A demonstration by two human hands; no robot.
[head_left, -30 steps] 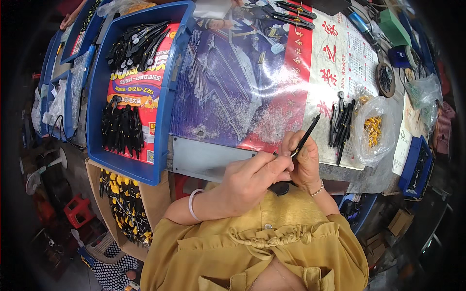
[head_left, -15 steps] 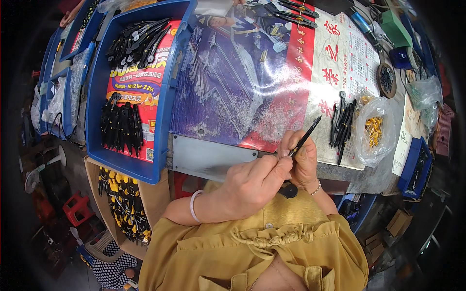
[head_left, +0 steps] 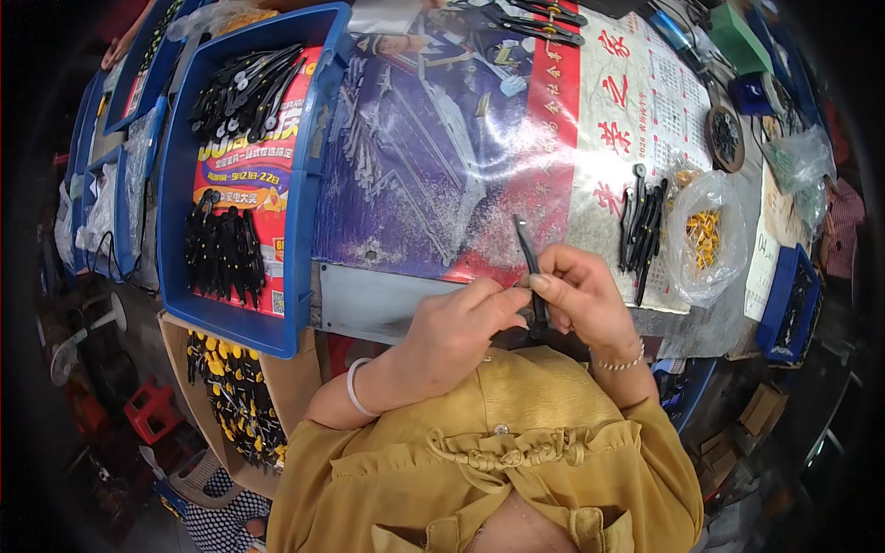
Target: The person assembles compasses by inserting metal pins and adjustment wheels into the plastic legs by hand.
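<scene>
In front of my chest, a slim black handle-like piece (head_left: pixel 526 242) slants upward, its narrow end pointing away from me. My right hand (head_left: pixel 590 300) is closed around it, with the thumb along its side. The thumb and fingertips of my left hand (head_left: pixel 454 327) are pinched together against the piece; whether they grip it or something small is hidden. Right of my hands, several similar black pieces (head_left: pixel 644 229) lie on the printed sheet (head_left: pixel 590 189). Beside them is a clear plastic bag (head_left: pixel 687 276) with small yellow parts (head_left: pixel 703 238) inside.
At left a blue tray (head_left: pixel 300 304) holds two bunches of black pieces (head_left: pixel 224 247). Below it stands a cardboard box (head_left: pixel 297 380) full of yellow-and-black tools (head_left: pixel 235 387). More black tools (head_left: pixel 544 20) lie at the far edge. A round dish (head_left: pixel 725 164) and blue bin (head_left: pixel 770 334) are at right.
The black piece has swung from leaning right to leaning slightly left. My right hand has turned, its fingers now over the piece, and my left hand has drawn slightly left.
</scene>
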